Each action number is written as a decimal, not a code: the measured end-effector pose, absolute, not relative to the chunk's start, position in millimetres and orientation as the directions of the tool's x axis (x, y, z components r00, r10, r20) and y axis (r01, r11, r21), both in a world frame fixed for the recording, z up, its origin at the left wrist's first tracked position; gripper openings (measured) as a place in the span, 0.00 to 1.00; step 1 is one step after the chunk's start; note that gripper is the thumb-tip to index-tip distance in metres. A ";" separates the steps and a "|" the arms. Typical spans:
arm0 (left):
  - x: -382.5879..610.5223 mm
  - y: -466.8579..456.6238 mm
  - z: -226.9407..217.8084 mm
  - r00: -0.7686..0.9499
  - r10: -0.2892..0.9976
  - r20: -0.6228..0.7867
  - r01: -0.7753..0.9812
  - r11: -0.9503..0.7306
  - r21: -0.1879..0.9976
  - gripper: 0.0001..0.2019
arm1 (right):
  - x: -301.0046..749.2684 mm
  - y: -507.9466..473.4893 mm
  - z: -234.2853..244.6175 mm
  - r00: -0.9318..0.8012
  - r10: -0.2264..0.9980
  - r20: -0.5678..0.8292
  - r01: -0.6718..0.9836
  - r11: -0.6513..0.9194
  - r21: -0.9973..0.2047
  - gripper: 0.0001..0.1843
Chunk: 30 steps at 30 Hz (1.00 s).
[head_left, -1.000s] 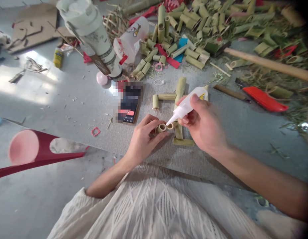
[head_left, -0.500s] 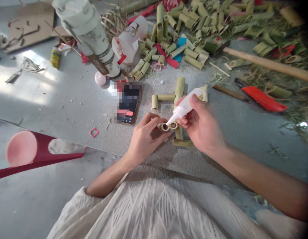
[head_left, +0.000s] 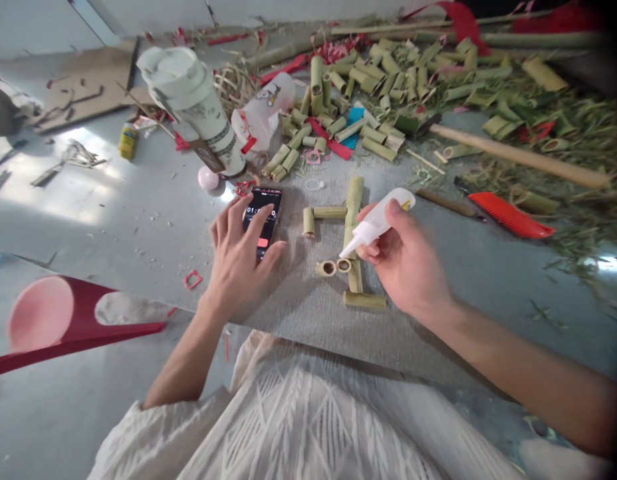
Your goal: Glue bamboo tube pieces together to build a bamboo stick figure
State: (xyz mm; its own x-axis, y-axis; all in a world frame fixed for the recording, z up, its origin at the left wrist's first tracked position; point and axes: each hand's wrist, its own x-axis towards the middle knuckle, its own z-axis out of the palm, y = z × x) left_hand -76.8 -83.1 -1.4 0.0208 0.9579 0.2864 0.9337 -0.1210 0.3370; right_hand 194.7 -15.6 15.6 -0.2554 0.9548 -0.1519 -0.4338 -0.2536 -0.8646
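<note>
My right hand (head_left: 408, 260) grips a white glue bottle (head_left: 381, 220), its narrow nozzle pointing down and left. Just below the tip lie two short bamboo rings (head_left: 329, 268), side by side with their hollow ends showing. They sit against a figure made of joined bamboo pieces (head_left: 355, 200), with a thick upright, a side arm on the left and a short foot piece (head_left: 364, 299). Over a phone (head_left: 263, 200) with a lit timer screen, my left hand (head_left: 233, 260) spreads its fingers, holding nothing; whether a fingertip touches the glass I cannot tell.
A pile of cut bamboo tubes (head_left: 388, 80) covers the back. A tall white tumbler (head_left: 193, 100) and a translucent cup (head_left: 263, 110) stand or lie at back left. To the right are an orange-red handled tool (head_left: 511, 215) and a long wooden handle (head_left: 518, 155).
My left hand has let go of the bamboo ring and moved left over the phone, fingers spread. The glue bottle stays in my right hand. The view has tipped up slightly.
</note>
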 end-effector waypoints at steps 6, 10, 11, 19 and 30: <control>-89.0 -71.9 -18.2 -0.004 0.981 0.195 0.959 -0.051 0.278 0.29 | 196.3 -13.1 14.5 -0.257 0.958 -0.127 -0.387 -0.222 -0.895 0.23; -88.6 -72.9 -19.4 0.007 0.985 0.173 0.965 -0.052 0.256 0.28 | 196.5 -13.3 15.3 -0.259 0.953 -0.157 -0.409 -0.255 -0.876 0.21; -88.7 -72.9 -19.5 0.009 0.986 0.167 0.966 -0.053 0.255 0.28 | 196.6 -13.4 15.9 -0.258 0.953 -0.160 -0.413 -0.258 -0.873 0.21; -82.3 -77.3 -2.7 0.065 0.954 0.293 0.906 -0.179 0.383 0.30 | 197.8 -11.0 21.4 -0.240 0.960 -0.143 -0.413 -0.235 -0.880 0.21; -12.0 -56.9 4.6 0.498 0.865 0.069 0.567 -0.385 0.729 0.44 | 182.2 -6.0 57.7 -0.179 0.984 -0.002 -0.474 -0.088 -0.876 0.19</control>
